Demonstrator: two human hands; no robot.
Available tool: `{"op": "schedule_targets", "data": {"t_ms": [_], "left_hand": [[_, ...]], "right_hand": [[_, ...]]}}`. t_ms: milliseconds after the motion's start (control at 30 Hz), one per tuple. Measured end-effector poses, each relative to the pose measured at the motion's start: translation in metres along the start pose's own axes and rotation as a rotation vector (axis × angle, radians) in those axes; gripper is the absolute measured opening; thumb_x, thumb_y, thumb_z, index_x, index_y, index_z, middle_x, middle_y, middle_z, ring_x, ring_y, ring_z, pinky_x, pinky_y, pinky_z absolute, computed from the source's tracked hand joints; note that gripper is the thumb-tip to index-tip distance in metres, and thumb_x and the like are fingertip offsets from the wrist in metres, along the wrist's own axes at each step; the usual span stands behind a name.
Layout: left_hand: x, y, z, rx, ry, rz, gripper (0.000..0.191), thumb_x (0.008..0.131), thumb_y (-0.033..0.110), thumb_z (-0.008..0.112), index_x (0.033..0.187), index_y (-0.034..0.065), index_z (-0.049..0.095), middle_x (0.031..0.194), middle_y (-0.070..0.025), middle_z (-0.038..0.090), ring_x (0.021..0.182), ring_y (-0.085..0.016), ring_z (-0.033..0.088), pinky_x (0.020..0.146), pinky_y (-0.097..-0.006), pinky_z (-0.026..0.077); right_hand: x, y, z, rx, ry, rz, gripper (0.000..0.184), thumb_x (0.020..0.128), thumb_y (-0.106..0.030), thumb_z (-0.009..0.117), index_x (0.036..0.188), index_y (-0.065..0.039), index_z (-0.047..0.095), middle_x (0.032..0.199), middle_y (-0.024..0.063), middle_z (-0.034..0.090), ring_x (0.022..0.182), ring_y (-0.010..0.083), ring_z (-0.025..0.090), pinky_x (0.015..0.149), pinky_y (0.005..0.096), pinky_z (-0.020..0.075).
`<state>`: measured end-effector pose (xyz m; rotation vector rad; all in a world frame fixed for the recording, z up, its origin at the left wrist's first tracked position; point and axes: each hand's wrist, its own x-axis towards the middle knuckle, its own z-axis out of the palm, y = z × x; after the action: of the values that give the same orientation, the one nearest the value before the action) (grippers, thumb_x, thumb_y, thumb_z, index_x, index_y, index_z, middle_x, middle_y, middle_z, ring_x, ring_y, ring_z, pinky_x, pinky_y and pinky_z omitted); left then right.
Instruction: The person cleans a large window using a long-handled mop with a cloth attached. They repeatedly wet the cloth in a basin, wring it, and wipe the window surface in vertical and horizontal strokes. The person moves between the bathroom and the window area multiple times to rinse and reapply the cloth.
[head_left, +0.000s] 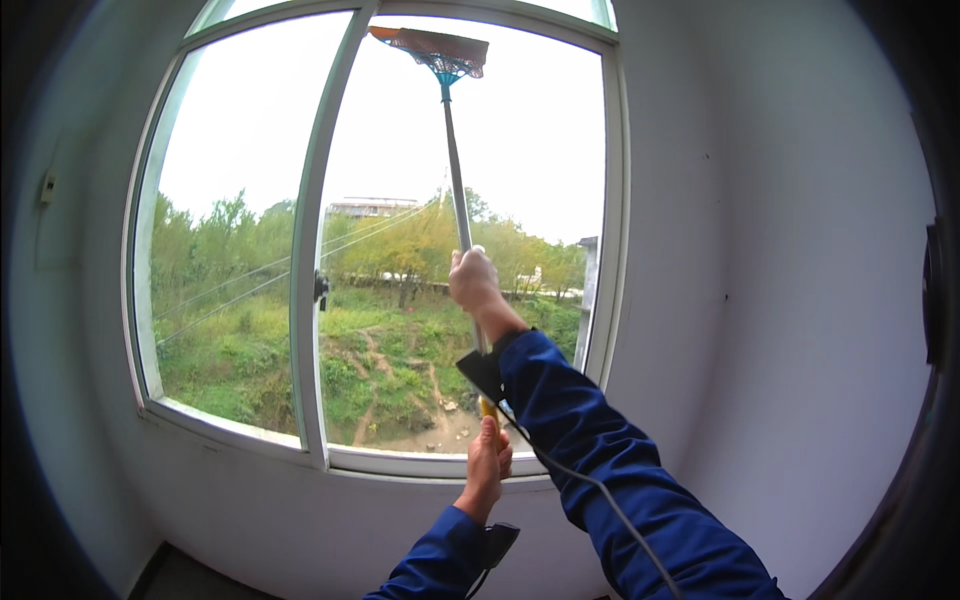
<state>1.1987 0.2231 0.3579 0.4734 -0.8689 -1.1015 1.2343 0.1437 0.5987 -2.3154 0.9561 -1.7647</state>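
A long-handled window wiper stands almost upright in front of the right-hand window pane (525, 180). Its metal pole (454, 165) leans slightly to the left at the top. The teal plastic wiper head (442, 60), with a reddish-brown pad and an orange part at its left end, is high against the pane, near the top frame. My right hand (474, 281) is wrapped around the pole at mid-length. Lower down, my left hand (486, 465) grips the yellow handle end (489, 409), thumb pointing up. Whether the pad touches the glass cannot be made out.
The white sliding-window frame (315, 225) carries a dark latch (321, 286). A second pane (225, 247) lies to the left. Grey-white walls (675, 225) flank the window. Black devices (481, 375) sit at both wrists, and a cable (600, 487) runs along my right sleeve.
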Motion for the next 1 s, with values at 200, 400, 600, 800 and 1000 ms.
{"op": "schedule_targets", "data": {"t_ms": [200, 400, 600, 800, 1000], "left_hand": [[-0.075, -0.054, -0.107, 0.232, 0.148, -0.149, 0.063, 0.073, 0.073, 0.037, 0.061, 0.0119, 0.038, 0.047, 0.0028, 0.032, 0.037, -0.006, 0.027, 0.034, -0.0221, 0.019], [-0.232, -0.167, -0.240, 0.433, 0.081, -0.214, 0.053, 0.075, 0.062, 0.044, 0.067, 0.0090, 0.046, 0.055, 0.0005, 0.044, 0.048, -0.008, 0.039, 0.042, -0.0241, 0.031], [-0.313, -0.166, -0.228, 0.379, 0.330, -0.376, 0.054, 0.083, 0.058, 0.041, 0.058, 0.0102, 0.045, 0.051, 0.0044, 0.041, 0.050, -0.007, 0.037, 0.046, -0.0272, 0.031], [-0.156, -0.009, -0.140, 0.533, 0.122, -0.235, 0.069, 0.070, 0.077, 0.031, 0.058, 0.0107, 0.041, 0.050, -0.0023, 0.039, 0.039, -0.011, 0.034, 0.035, -0.0244, 0.025], [-0.045, 0.116, -0.050, 0.343, -0.059, -0.126, 0.063, 0.073, 0.074, 0.034, 0.060, 0.0124, 0.037, 0.046, 0.0009, 0.029, 0.033, -0.009, 0.021, 0.031, -0.0246, 0.012]], "right_hand": [[-0.136, 0.033, 0.079, 0.016, -0.066, -0.028, 0.033, 0.089, -0.027, 0.040, 0.096, 0.005, 0.042, 0.078, 0.0276, 0.058, 0.072, 0.0428, 0.057, 0.063, 0.0484, 0.0467], [-0.339, 0.061, 0.111, 0.053, -0.183, 0.065, 0.030, 0.088, -0.026, 0.044, 0.094, 0.002, 0.038, 0.067, 0.0259, 0.056, 0.061, 0.0442, 0.055, 0.056, 0.0501, 0.0455], [-0.413, 0.050, 0.091, 0.211, -0.374, 0.189, 0.029, 0.086, -0.024, 0.048, 0.090, 0.003, 0.037, 0.060, 0.0261, 0.053, 0.057, 0.0458, 0.052, 0.052, 0.0514, 0.0422], [-0.196, 0.008, 0.085, 0.250, -0.023, -0.117, 0.033, 0.087, -0.022, 0.045, 0.095, 0.010, 0.043, 0.068, 0.0275, 0.054, 0.062, 0.0432, 0.054, 0.053, 0.0475, 0.0435], [-0.003, -0.074, 0.030, 0.110, 0.060, -0.090, 0.028, 0.084, -0.020, 0.047, 0.084, 0.007, 0.054, 0.081, 0.0273, 0.059, 0.079, 0.0408, 0.058, 0.072, 0.0447, 0.0470]]}}
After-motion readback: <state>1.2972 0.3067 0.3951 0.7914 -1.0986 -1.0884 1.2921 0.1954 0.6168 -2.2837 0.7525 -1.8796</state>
